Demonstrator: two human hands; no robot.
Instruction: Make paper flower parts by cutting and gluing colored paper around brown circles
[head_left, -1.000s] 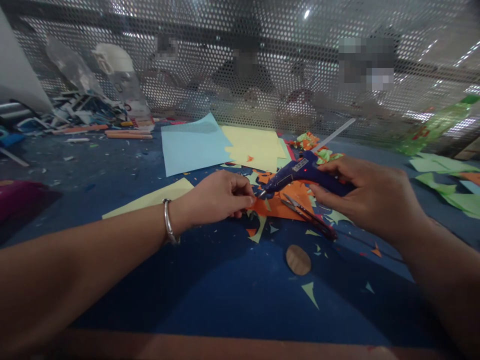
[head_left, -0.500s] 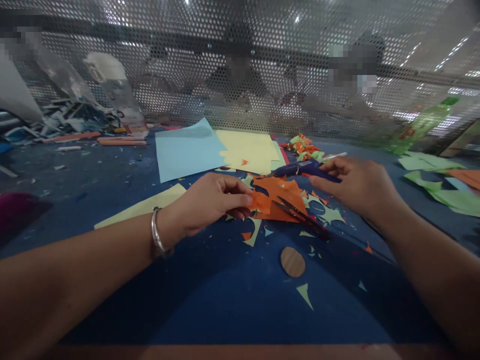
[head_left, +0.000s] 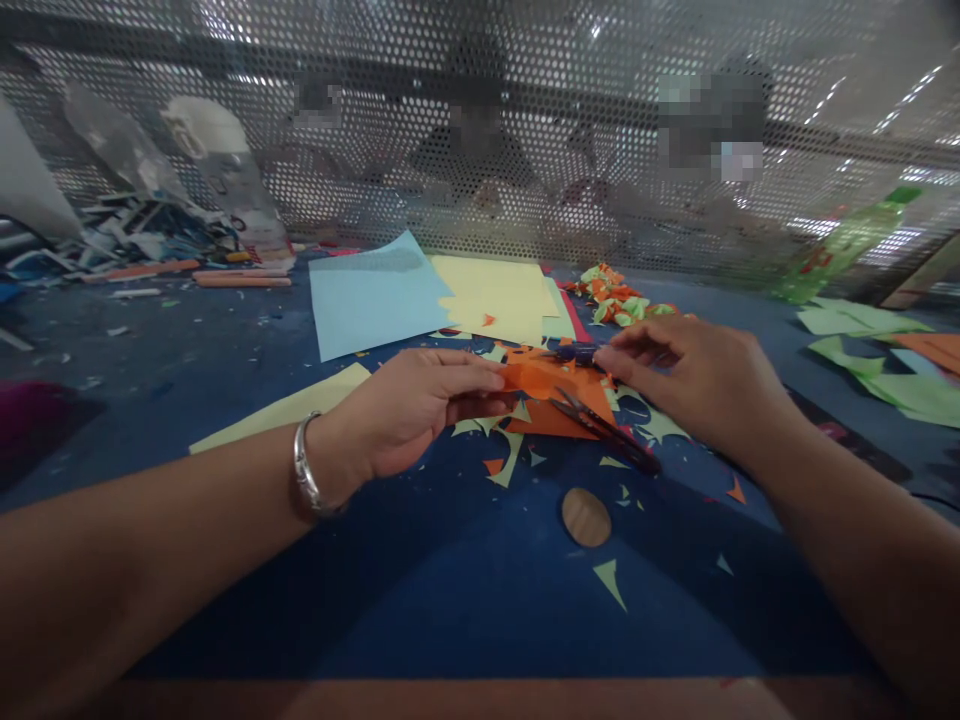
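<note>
In the head view, the left hand [head_left: 420, 405] pinches an orange piece [head_left: 538, 379] above the orange sheet [head_left: 544, 418]. The right hand [head_left: 697, 375] is by the glue gun [head_left: 577, 353]; whether its grip holds anything is unclear. Much cutting looks done: a pile [head_left: 611, 297] and scraps [head_left: 508, 462]. The blue sheet [head_left: 375, 300] looks uncut. Scissors [head_left: 619, 438] crowd the hands; a wooden disc [head_left: 586, 517] lies nearer on the tabletop [head_left: 420, 580].

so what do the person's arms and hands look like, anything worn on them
The left hand and right hand are ungloved, and no sleeves show on the forearms. A shiny silver-coloured bangle circles the left wrist; none shows on the right.
</note>
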